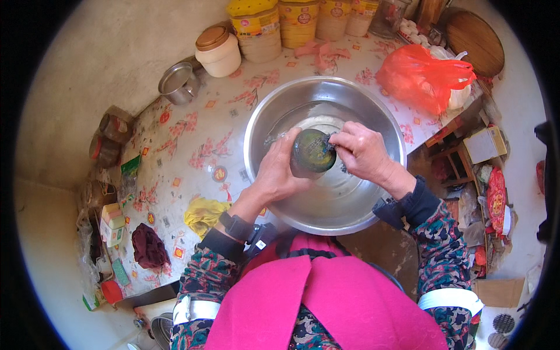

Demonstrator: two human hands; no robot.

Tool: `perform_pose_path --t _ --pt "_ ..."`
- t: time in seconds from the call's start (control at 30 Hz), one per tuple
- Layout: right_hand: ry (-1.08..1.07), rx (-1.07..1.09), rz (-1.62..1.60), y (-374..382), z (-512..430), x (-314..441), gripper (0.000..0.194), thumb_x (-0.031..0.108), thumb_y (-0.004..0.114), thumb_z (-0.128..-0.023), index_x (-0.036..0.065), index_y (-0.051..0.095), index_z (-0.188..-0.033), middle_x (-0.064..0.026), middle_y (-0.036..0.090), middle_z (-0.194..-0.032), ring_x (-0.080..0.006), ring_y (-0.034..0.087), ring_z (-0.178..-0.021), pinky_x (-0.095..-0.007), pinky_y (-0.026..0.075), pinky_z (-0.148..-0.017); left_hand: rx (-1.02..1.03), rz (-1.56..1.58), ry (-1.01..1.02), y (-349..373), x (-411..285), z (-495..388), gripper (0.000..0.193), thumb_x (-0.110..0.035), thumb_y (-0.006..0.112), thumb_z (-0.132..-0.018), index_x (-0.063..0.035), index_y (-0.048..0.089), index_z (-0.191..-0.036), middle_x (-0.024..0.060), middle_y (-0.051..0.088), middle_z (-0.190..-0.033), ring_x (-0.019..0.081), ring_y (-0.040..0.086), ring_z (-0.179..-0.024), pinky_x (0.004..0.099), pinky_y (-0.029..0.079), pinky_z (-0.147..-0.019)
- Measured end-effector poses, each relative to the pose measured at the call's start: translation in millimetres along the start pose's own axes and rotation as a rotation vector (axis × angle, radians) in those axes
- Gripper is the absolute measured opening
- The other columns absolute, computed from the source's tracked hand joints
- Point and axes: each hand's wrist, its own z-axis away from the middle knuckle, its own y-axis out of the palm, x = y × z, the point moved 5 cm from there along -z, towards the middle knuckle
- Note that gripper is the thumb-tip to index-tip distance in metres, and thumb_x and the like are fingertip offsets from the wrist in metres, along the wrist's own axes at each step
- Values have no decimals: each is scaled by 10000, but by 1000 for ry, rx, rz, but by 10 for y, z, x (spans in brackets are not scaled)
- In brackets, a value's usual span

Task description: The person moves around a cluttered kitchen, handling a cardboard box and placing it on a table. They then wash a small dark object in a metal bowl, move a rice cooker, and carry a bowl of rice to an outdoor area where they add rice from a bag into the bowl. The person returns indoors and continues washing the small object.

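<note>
A round jar with a dark, greenish worn end (313, 150) is tilted towards me above a large stainless steel basin (251, 131) of water. Around the jar's left side and underside curls my left hand (280, 168), holding it. My right hand (361, 151) pinches a dark scouring pad (329, 141), perhaps of metal wire, against the right edge of that end. More of the dark pad shows below the right fingers. The jar's far end is hidden beneath it.
The basin stands on a flowered tablecloth (210, 127). A yellow cloth (203, 215) lies by my left wrist, a dark red cloth (149, 246) further left. At the back are a metal pot (178, 83), a white jar (218, 54) and plastic tubs (299, 22); a red bag (422, 78) sits right.
</note>
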Motion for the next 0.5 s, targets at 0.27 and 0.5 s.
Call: perform_pose_path --t 0.27,0.5 --pt "50 -41 -131 101 104 -104 147 47 642 -782 84 683 -918 -101 594 -800 -309 623 -787 -401 508 -653 -19 4 -98 -29 65 -55 997 -213 836 -549 -80 350 -1409 165 531 -1278 304 534 -1210 373 412 -1043" --pt "-118 -92 -41 19 125 246 132 53 641 -732 78 622 -860 -81 566 -793 -279 604 -770 -386 507 -636 34 -43 -171 -35 49 -171 1031 -238 813 -562 -60 305 -1441 225 496 -1336 370 497 -1249 415 403 -1055"
